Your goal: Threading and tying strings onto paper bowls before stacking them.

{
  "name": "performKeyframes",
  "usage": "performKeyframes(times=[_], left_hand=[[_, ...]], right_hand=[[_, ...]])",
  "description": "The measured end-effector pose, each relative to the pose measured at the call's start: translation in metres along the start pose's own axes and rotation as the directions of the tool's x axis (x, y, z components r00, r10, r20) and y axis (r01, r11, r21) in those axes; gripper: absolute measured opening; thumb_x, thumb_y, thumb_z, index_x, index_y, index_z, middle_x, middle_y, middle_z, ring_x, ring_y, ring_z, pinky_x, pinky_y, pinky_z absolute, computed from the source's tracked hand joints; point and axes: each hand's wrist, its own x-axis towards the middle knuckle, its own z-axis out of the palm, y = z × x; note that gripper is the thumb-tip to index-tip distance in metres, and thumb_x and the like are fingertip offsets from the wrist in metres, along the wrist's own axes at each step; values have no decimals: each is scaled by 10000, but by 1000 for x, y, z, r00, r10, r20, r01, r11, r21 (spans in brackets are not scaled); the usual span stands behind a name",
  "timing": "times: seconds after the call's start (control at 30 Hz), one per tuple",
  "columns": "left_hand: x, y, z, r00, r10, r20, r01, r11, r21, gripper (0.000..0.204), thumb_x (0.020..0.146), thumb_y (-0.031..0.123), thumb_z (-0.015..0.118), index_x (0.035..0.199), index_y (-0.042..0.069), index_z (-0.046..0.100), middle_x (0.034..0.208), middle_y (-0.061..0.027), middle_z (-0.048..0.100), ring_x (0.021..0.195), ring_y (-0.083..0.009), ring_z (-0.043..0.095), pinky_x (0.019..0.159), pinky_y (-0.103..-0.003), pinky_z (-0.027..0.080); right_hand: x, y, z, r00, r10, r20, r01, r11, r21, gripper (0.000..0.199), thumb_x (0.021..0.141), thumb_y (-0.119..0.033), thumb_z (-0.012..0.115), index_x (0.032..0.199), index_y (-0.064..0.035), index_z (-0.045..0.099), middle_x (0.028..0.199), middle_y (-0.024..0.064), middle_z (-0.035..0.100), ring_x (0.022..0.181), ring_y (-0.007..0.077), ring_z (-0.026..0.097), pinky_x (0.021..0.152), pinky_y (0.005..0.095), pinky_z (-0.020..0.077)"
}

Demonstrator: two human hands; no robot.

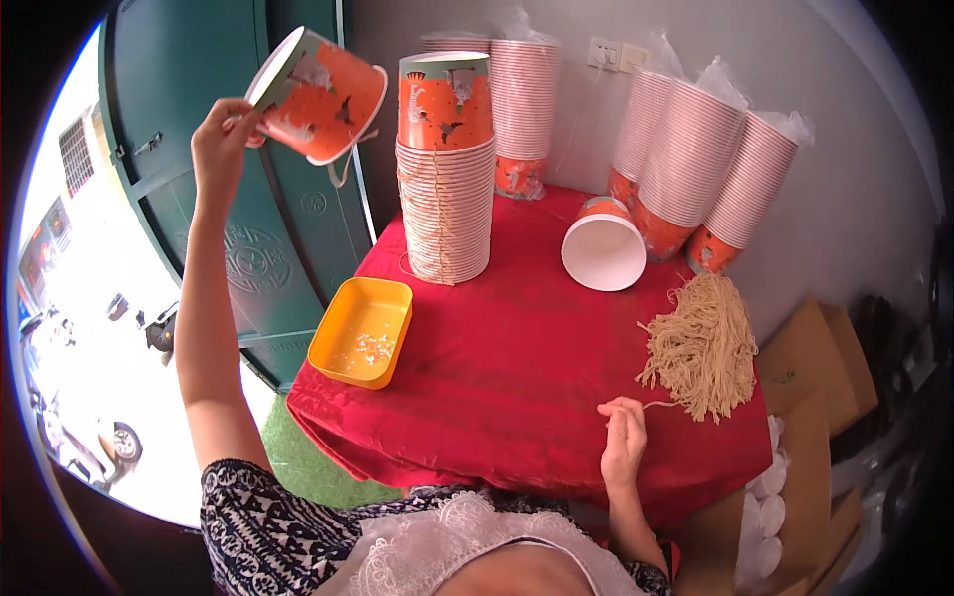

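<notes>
The left hand [221, 134] grips an orange paper bucket [320, 91] raised and tilted for stacking, while the right hand [624, 442] pinches one string from the cord bundle [704, 343] just beyond it

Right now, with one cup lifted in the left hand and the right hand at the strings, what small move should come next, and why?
Probably pull one string free from the string bundle. The right hand already pinches a strand at the bundle's edge, while the left hand holds the orange paper cup high above the tall cup stack.
</notes>
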Motion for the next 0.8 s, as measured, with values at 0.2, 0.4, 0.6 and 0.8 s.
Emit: performKeyframes(times=[0.2,0.4,0.6,0.8], left_hand=[[61,-31,14,994,-13,104,25,993,-115,122,936,89,663,1021,2,663,836,-44,681,689,-99,639,656,-249,552],[100,-19,47,966,23,256,22,985,-171,115,945,96,644,998,-5,656,821,-44,656,727,-104,636,692,-262,563],[131,-22,74,909,76,409,-20,990,-138,143,982,163,628,1019,27,645,810,-19,636,732,-89,636,723,-259,569],[146,-23,101,875,100,473,-87,995,-51,216,993,255,622,970,43,658,808,-13,650,721,-81,644,688,-244,563]], right_hand=[[-4,4,5,1000,26,-14,-26,1000,-13,314,1015,-163,489,893,57,677,969,130,597,912,241,585,806,348,475],[-3,8,5,999,42,-20,-43,998,-41,287,996,-154,514,881,48,682,936,130,602,887,242,593,785,345,479],[-3,10,7,998,52,-24,-53,996,-73,282,984,-156,527,868,50,681,913,131,609,868,241,601,775,345,483],[-2,5,8,998,59,-14,-60,992,-107,260,969,-117,534,838,57,676,886,132,617,827,242,614,745,345,491]])
